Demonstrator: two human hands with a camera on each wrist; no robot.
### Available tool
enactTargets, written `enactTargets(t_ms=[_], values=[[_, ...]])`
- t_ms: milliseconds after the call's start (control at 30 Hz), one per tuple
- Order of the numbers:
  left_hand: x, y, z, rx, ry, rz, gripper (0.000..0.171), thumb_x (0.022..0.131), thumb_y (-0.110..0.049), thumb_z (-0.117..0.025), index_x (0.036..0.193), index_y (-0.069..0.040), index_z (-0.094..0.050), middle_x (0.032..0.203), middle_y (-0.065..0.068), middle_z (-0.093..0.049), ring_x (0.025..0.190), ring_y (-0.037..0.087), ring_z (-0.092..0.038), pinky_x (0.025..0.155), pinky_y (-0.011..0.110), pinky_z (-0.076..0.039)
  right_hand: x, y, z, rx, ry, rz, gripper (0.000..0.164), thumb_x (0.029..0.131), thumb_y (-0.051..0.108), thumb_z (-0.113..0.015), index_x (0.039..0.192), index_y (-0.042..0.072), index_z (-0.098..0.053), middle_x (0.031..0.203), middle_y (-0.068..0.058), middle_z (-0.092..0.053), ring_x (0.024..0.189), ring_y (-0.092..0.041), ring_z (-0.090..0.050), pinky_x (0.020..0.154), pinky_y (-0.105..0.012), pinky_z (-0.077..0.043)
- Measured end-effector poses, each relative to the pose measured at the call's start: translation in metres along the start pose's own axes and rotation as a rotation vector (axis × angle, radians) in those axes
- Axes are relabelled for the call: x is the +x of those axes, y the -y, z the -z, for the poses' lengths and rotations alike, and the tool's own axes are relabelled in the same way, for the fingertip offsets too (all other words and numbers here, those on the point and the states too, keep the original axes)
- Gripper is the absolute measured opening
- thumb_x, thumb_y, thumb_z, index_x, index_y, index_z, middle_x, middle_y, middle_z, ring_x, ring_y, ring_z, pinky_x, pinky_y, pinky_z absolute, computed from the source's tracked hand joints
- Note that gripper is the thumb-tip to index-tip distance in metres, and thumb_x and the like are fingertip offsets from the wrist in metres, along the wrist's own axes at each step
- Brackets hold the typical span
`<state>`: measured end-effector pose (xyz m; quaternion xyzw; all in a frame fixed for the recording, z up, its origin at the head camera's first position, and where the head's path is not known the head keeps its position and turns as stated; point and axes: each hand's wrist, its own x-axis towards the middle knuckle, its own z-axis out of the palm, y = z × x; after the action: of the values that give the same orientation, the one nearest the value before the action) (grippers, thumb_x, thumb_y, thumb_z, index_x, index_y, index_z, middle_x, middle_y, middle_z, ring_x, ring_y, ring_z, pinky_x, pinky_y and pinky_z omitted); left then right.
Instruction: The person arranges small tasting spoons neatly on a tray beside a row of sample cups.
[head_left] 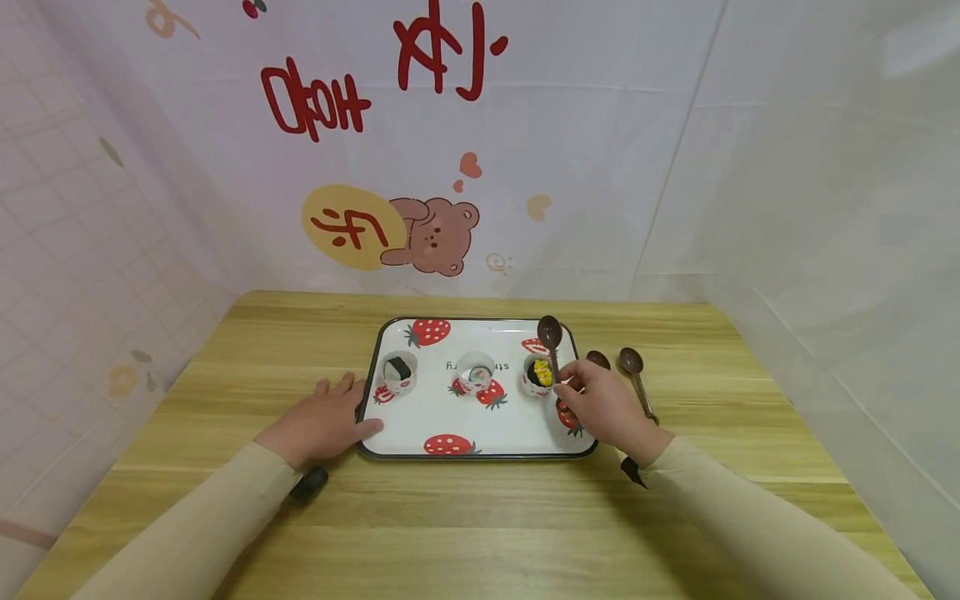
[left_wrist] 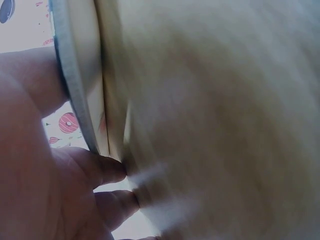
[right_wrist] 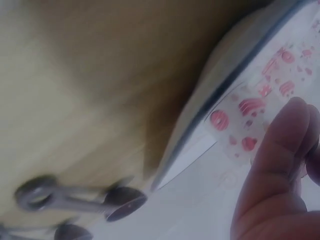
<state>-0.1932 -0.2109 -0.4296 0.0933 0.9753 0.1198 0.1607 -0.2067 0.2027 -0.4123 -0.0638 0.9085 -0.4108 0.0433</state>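
Note:
A strawberry-print tray [head_left: 495, 429] bears three small printed cups. My right hand [head_left: 603, 408] pinches the handle of a dark brown spoon [head_left: 550, 333], bowl end up, beside the right cup [head_left: 537, 390]. That cup holds a dark piece topped with yellow bits [head_left: 543, 372]. In the middle cup [head_left: 476, 367] lies a pale round piece, hard to make out. The left cup [head_left: 390, 387] contains a black-and-white rice ball [head_left: 398, 368]. My left hand [head_left: 322, 425] rests at the tray's left edge, thumb over the rim, fingers spread on the table; the left wrist view shows this closely.
Right of the tray lie two more brown spoons, one long-handled [head_left: 632, 363] and one partly hidden behind my hand [head_left: 597, 359]. Dark wrist straps show under both forearms. The wooden table [head_left: 465, 525] meets a printed cloth wall [head_left: 570, 150] at the back.

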Motion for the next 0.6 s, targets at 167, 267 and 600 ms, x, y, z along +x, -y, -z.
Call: enactTargets(t_ms=[167, 267, 600], values=[[0.0, 0.0, -0.001, 0.01, -0.001, -0.003, 0.094, 0.1, -0.064, -0.058, 0.163, 0.0, -0.033, 0.169, 0.033, -0.026, 0.15, 0.068, -0.021, 0.118, 0.074, -0.03, 0.0, 0.007, -0.007, 0.056, 0.036, -0.03, 0.012, 0.103, 0.012, -0.064, 0.111, 0.003, -0.064, 0.085, -0.007, -0.067, 0.06, -0.016, -0.065, 0.052, -0.028, -0.051], [0.001, 0.0, -0.001, 0.013, 0.001, 0.0, 0.094, 0.1, -0.065, -0.058, 0.163, 0.0, -0.033, 0.169, 0.033, -0.025, 0.149, 0.069, -0.021, 0.118, 0.074, -0.031, 0.001, 0.012, -0.012, 0.056, 0.036, -0.034, 0.013, 0.103, 0.013, -0.065, 0.112, 0.004, -0.065, 0.088, -0.007, -0.068, 0.06, -0.013, -0.066, 0.054, -0.028, -0.053], [0.001, 0.0, -0.001, 0.007, 0.007, 0.007, 0.095, 0.099, -0.066, -0.058, 0.164, -0.001, -0.032, 0.169, 0.034, -0.024, 0.149, 0.069, -0.02, 0.118, 0.075, -0.03, 0.005, 0.024, -0.032, 0.127, 0.047, -0.031, 0.008, 0.102, 0.009, -0.066, 0.108, 0.003, -0.064, 0.088, -0.008, -0.067, 0.062, -0.012, -0.067, 0.061, -0.028, -0.06]])
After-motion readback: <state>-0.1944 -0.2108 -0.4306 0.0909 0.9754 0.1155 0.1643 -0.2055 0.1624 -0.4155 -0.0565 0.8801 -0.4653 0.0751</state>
